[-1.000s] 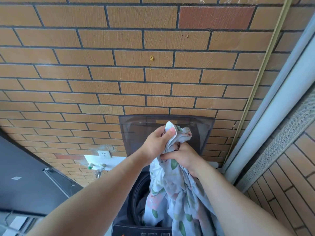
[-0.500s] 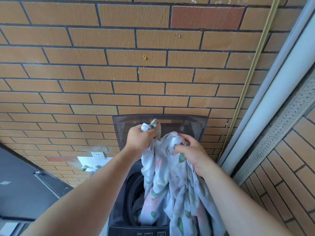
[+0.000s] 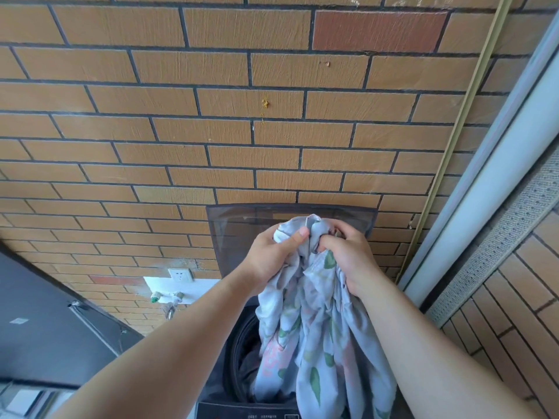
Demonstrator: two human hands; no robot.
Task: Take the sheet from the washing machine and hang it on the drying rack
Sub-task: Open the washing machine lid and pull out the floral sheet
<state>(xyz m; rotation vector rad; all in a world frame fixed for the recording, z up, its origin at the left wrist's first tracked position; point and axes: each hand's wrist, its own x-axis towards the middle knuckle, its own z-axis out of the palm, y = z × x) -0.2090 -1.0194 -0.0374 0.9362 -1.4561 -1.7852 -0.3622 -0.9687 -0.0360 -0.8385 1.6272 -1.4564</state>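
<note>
The left hand (image 3: pixel 272 255) and the right hand (image 3: pixel 344 261), held apart half a second ago, have been brought side by side. Each is clenched tightly round the bunched top of the pale blue fabric sheet printed with green leaves and pink patches (image 3: pixel 317 343). The lower folds are seen trailing into the drum of the dark top-loading washing machine (image 3: pixel 234 355), near its raised smoky lid (image 3: pixel 233 237), so the lifting-out is judged only partly done; no drying rack is in view.

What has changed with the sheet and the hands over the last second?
The left hand and right hand, spread apart half a second ago, have closed back together. Both now grip the bunched top of the sheet at about the same height, in front of the lid. Unchanged: the sheet's lower part hangs into the washing machine and the lid is raised.
</note>
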